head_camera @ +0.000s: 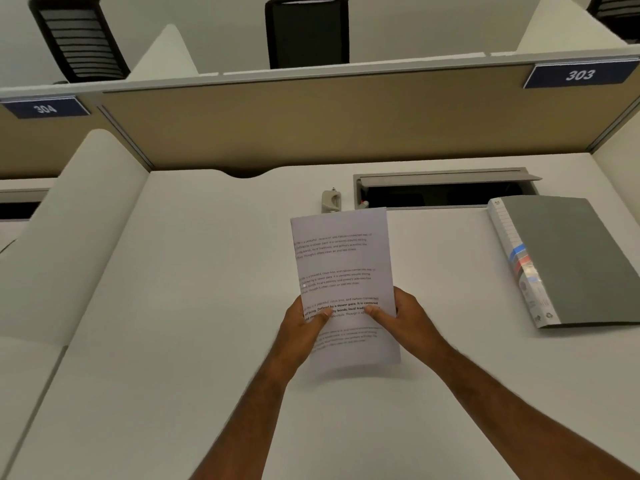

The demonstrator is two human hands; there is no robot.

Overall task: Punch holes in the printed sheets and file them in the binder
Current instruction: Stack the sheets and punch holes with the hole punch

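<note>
I hold the printed sheets (341,261) upright above the middle of the white desk (194,306). My left hand (303,327) grips their lower left edge with the thumb on the text. My right hand (403,315) grips the lower right edge the same way. A small grey hole punch (330,200) stands on the desk just behind the top edge of the sheets, partly hidden by them. The closed grey binder (571,258) lies flat at the right of the desk, its labelled spine toward me.
An open cable tray with a raised grey lid (446,180) sits in the desk behind the binder. A tan partition (311,123) with plates 303 and 304 closes off the back. White side dividers (86,220) flank the desk. Black chairs (306,29) stand beyond.
</note>
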